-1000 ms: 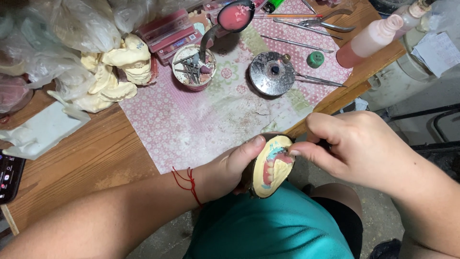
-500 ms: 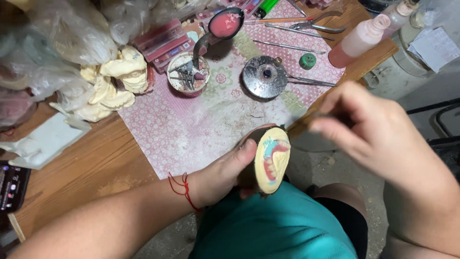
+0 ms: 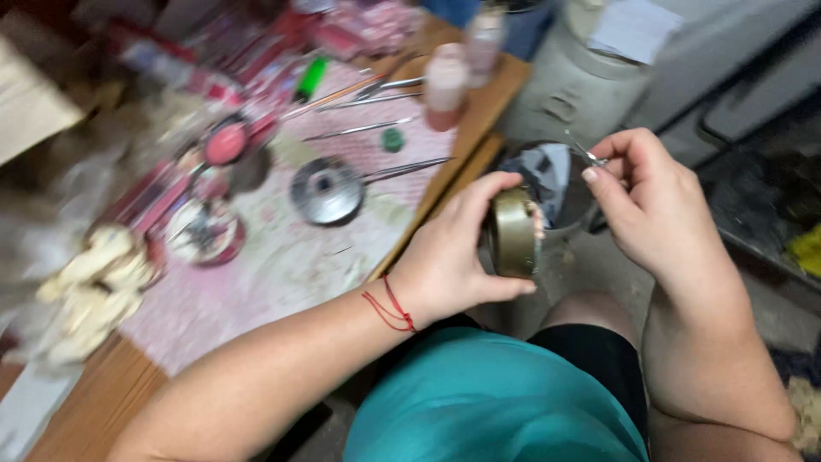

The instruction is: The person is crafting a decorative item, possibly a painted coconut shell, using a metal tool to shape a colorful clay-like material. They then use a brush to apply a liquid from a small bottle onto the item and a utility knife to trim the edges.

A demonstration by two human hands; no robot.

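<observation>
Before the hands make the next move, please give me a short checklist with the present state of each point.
1. Left hand has a firm hold on the round brass-coloured metal mould: ok.
2. Right hand pinches the thin metal tool: ok.
3. Tool tip is apart from the mould: ok.
4. Mould is over the round metal bin beside the wooden table, not over the lap: ok.
5. Contents of the mould can be seen: cannot tell, it is turned edge-on.
6. Picture is sharp enough to judge the table items: not ok, blurred.
</observation>
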